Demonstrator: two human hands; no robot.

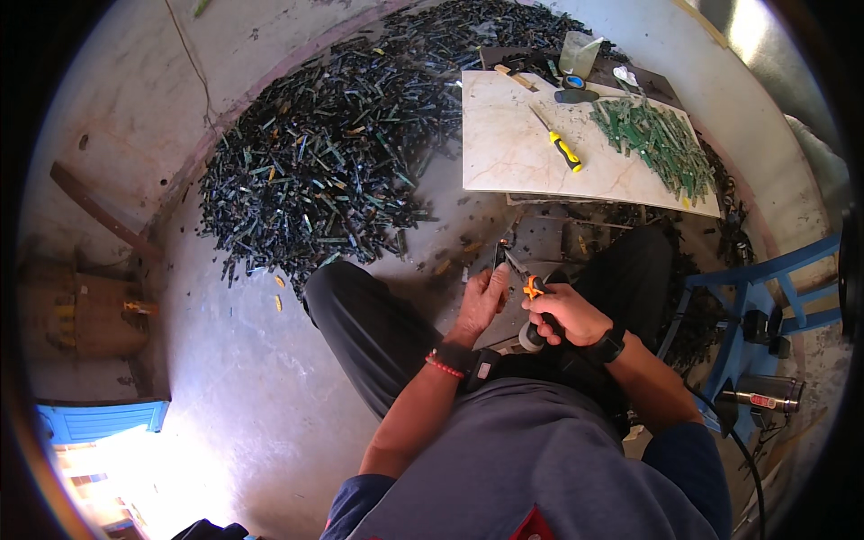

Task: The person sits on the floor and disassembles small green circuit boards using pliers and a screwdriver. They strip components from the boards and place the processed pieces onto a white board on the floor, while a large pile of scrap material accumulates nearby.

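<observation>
Between the thumb and fingers of my left hand (483,301) is a thin dark strip (500,255), held upright above my lap. My right hand (571,315) is wrapped round pliers (534,287) with orange and black handles. Their jaws point up and left and reach the strip's upper part; whether they grip it is too small to tell. Ahead of my hands, a yellow and black screwdriver (565,152) lies on a white marbled board (504,135). To its right is a heap of green circuit-board strips (648,144).
A large pile of dark strips (315,171) covers the floor at the far left. On the board's far side are a clear cup (579,54), a blue tape roll (573,82) and a wooden-handled tool (516,77). At right stand a blue chair (742,279) and a steel flask (765,393).
</observation>
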